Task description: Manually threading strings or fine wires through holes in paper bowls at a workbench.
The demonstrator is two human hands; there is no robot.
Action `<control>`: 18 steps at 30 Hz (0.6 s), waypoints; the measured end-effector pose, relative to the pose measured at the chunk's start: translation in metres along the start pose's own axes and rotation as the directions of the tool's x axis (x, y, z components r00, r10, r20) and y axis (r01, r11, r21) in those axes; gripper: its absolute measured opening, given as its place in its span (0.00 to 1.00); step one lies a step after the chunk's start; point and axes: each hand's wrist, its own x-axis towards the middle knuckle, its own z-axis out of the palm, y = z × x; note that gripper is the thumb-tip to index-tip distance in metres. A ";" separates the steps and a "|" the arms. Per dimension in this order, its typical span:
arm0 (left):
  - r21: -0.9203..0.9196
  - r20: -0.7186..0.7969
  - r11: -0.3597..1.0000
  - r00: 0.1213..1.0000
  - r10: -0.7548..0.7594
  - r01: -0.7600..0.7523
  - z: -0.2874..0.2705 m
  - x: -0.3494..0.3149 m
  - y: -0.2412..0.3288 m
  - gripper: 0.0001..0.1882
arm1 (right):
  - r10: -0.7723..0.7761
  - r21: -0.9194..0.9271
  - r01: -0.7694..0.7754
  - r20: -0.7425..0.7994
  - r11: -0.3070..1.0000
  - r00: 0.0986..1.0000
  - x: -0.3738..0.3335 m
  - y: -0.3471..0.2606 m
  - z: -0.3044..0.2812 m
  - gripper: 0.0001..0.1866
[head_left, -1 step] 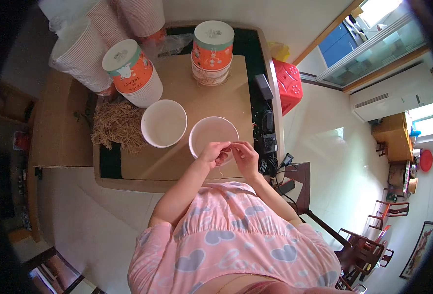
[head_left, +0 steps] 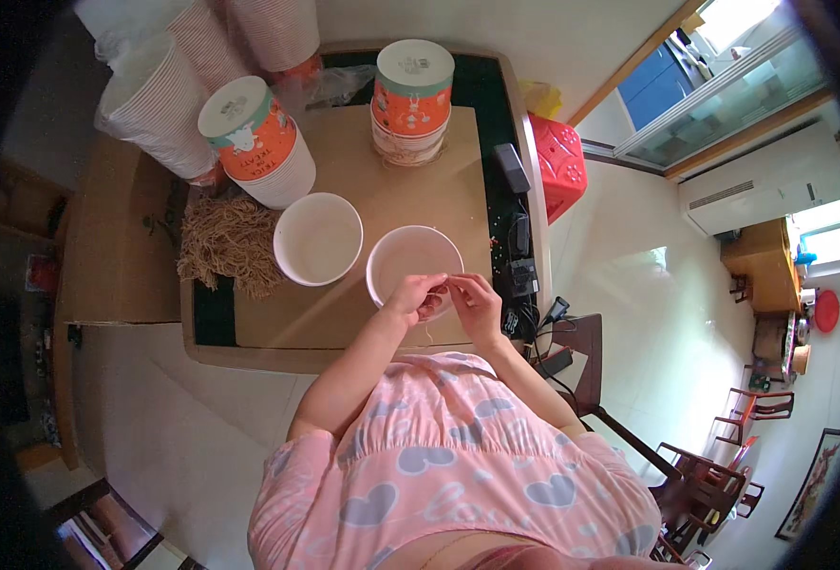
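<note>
Over the near rim of a white paper bucket [head_left: 388, 258], my left hand [head_left: 420, 297] and my right hand [head_left: 478, 305] meet with their fingertips pinched together. A thin pale string [head_left: 428, 333] hangs down below my left fingers; the rest of it is mostly hidden in my hands. Both hands appear closed on this string. A second paper bucket [head_left: 292, 237] stands open side up just left of the first. Beyond it lies a tangled heap of tan twine [head_left: 230, 245].
Upside-down stacks of orange printed buckets stand at the back left [head_left: 266, 147] and back middle [head_left: 410, 100] of the cardboard sheet [head_left: 344, 323]. Bagged bucket stacks [head_left: 154, 104] fill the far left corner. Black power adapters and cables [head_left: 522, 275] line the right edge, near a red stool [head_left: 557, 166].
</note>
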 end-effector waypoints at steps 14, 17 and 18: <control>0.165 -0.074 0.983 0.993 0.096 -0.083 0.000 -0.005 -0.001 0.03 | 0.041 -0.009 -0.041 0.084 0.999 0.996 0.002 -0.003 -0.008 0.08; 0.242 -0.080 0.958 0.981 0.177 -0.154 0.001 -0.006 -0.004 0.03 | 0.198 0.105 -0.211 0.122 0.972 0.973 0.005 0.009 -0.009 0.08; 0.272 -0.073 0.947 0.978 0.197 -0.170 0.002 -0.008 -0.003 0.03 | 0.173 0.120 -0.192 0.150 0.974 0.973 0.006 0.012 -0.008 0.08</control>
